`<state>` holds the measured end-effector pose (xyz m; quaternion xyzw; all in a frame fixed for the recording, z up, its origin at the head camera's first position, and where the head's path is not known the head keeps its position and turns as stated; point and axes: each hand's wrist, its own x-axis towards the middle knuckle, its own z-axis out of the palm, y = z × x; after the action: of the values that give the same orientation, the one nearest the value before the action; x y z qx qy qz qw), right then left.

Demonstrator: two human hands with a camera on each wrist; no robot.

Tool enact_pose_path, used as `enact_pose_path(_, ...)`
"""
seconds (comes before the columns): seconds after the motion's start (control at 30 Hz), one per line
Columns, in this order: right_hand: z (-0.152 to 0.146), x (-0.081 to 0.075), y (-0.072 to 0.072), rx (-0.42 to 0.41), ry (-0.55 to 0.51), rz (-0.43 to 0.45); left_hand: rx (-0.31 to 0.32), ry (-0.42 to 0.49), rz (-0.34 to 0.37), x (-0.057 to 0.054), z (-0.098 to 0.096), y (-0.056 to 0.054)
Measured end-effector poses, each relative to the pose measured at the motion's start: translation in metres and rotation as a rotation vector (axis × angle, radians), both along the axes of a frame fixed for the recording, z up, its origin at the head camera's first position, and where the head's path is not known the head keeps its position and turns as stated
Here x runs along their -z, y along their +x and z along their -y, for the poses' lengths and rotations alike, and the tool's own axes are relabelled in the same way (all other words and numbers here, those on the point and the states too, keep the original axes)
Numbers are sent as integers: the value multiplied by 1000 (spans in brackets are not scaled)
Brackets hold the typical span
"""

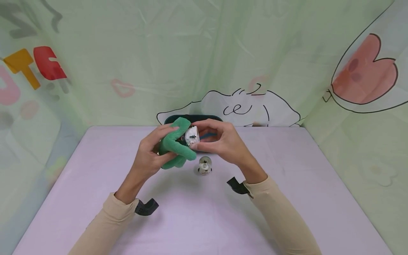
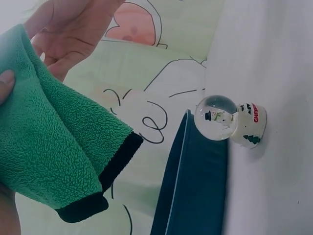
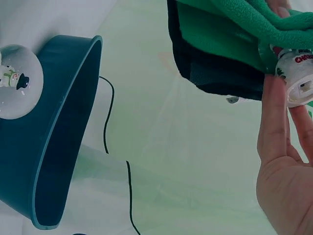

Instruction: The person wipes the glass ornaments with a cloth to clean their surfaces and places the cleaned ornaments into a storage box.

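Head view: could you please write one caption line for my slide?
Left hand holding green cloth, right hand gripping white ornament, snow globe standing on the table.

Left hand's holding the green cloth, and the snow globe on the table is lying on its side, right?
Orientation is wrong: the snow globe stands upright on the table, as the head view shows. The left hand does hold the green cloth.
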<state>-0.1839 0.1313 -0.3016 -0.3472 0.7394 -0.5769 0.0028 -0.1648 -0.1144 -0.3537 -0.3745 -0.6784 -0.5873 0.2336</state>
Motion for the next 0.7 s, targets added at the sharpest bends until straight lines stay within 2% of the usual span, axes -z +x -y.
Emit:
enact_pose_path(0.13,0,1,-1,-26,-7,-6,20,22,28,0,-1,1)
enact_pose_path(0.27,0,3,-2,-52,-15,-59,24,42,52,0,-1,1)
enact_pose_path(0.57,3,6,-3,-83,-41,-232,24,93,155,3,-1,2)
enact_pose_path(0.7,5,8,-6,-72,-37,-385,24,111,193,3,0,2)
